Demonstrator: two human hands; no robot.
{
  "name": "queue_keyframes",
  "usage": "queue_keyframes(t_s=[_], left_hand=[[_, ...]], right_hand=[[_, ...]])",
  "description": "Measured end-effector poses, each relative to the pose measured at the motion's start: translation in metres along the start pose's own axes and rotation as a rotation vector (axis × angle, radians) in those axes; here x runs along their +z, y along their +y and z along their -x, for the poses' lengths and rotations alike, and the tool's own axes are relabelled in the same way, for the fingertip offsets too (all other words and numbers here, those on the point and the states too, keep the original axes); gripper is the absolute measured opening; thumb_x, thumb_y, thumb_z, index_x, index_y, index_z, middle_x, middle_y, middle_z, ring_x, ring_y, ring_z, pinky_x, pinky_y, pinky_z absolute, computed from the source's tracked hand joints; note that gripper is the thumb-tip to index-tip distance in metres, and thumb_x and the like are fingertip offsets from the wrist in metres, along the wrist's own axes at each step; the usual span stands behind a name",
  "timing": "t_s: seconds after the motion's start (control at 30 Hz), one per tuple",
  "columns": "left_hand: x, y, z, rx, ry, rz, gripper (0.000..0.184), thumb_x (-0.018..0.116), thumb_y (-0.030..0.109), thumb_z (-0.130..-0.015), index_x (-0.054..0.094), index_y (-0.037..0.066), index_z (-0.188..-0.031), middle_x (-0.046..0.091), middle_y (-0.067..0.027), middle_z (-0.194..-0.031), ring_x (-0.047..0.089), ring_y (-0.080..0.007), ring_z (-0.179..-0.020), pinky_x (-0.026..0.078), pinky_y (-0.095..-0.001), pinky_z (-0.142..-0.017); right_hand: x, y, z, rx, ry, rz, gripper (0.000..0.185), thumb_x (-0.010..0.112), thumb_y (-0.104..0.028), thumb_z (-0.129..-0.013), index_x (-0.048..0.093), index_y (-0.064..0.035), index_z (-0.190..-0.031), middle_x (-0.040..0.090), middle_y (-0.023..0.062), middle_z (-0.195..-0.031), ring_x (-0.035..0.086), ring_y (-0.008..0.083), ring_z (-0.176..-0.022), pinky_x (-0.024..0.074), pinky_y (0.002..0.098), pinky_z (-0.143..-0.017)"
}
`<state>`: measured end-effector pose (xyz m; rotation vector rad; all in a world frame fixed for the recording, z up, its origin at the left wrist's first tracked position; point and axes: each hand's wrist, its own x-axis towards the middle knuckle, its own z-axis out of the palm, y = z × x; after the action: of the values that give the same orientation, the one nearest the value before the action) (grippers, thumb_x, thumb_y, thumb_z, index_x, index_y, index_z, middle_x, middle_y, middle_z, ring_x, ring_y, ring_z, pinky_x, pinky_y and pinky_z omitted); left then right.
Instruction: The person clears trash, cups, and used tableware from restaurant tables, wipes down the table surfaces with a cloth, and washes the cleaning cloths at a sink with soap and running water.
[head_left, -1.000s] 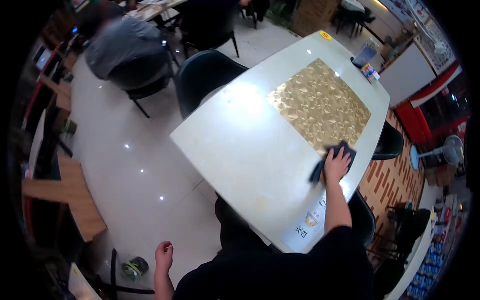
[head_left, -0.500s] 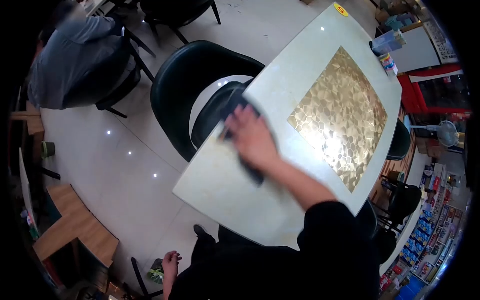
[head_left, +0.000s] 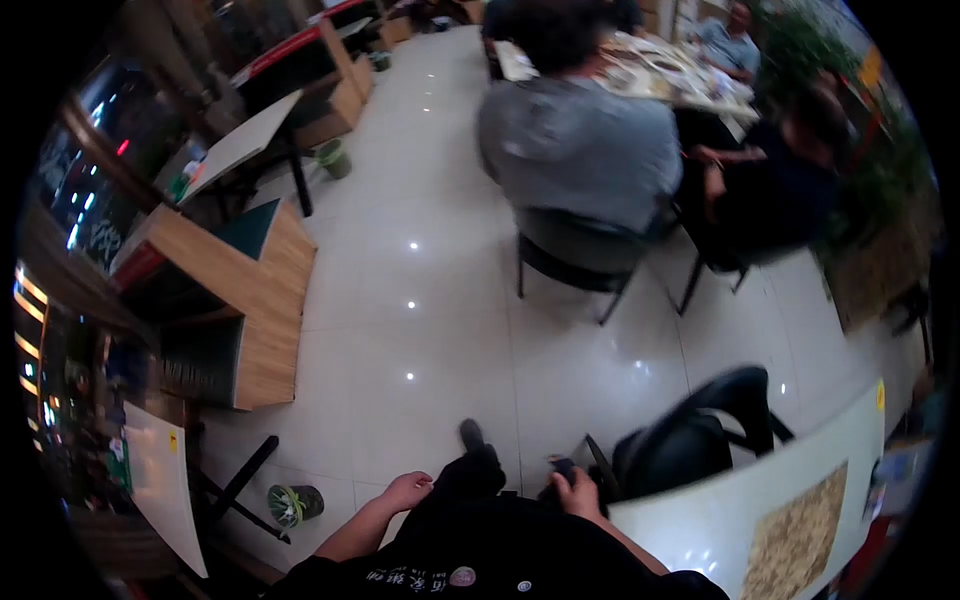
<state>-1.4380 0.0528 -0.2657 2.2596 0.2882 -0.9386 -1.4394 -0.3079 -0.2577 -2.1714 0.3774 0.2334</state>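
Note:
My right hand is closed around a dark cloth, held low in front of my body, left of the table. The cloth is bunched and partly hidden by my fingers. My left hand hangs beside my dark-clad leg, its fingers loosely curled with nothing visible in them. A dark chair stands at the table edge, just right of my right hand. The white table has a gold patterned panel in its top.
Ahead, a person in grey sits on a chair at a table with dishes; other people sit around it. Wooden booth seats and another white table line the left. A potted plant stands on the floor.
My view has swung left from the table toward the aisle and seated people. My right hand has come off the tabletop with the cloth and is now lowered by my body.

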Motion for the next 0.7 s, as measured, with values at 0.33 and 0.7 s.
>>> queue_keyframes(t_s=[0.33, 0.7], left_hand=[[-0.215, -0.047, -0.110, -0.043, 0.227, 0.122, 0.039, 0.056, 0.031, -0.079, 0.058, 0.002, -0.104, 0.062, -0.0162, -0.097, 0.059, -0.0274, -0.091, 0.046, -0.0341, -0.080], [-0.391, -0.136, -0.359, -0.233, 0.162, -0.020, 0.028, 0.057, 0.030, -0.074, 0.065, 0.005, -0.084, 0.064, -0.0117, -0.077, 0.062, -0.0246, -0.078, 0.047, -0.0357, -0.073]], right_hand=[[0.039, -0.089, -0.183, 0.700, -0.147, -0.182, 0.028, 0.069, -0.014, -0.072, 0.057, 0.0040, -0.089, 0.062, 0.0134, -0.081, 0.062, 0.0287, -0.069, 0.0493, 0.0416, -0.059], [0.193, -0.258, -0.494, 0.882, -0.091, -0.289, 0.046, 0.066, -0.023, -0.073, 0.052, 0.0075, -0.104, 0.060, 0.0156, -0.095, 0.061, 0.0273, -0.083, 0.0497, 0.0378, -0.069]])
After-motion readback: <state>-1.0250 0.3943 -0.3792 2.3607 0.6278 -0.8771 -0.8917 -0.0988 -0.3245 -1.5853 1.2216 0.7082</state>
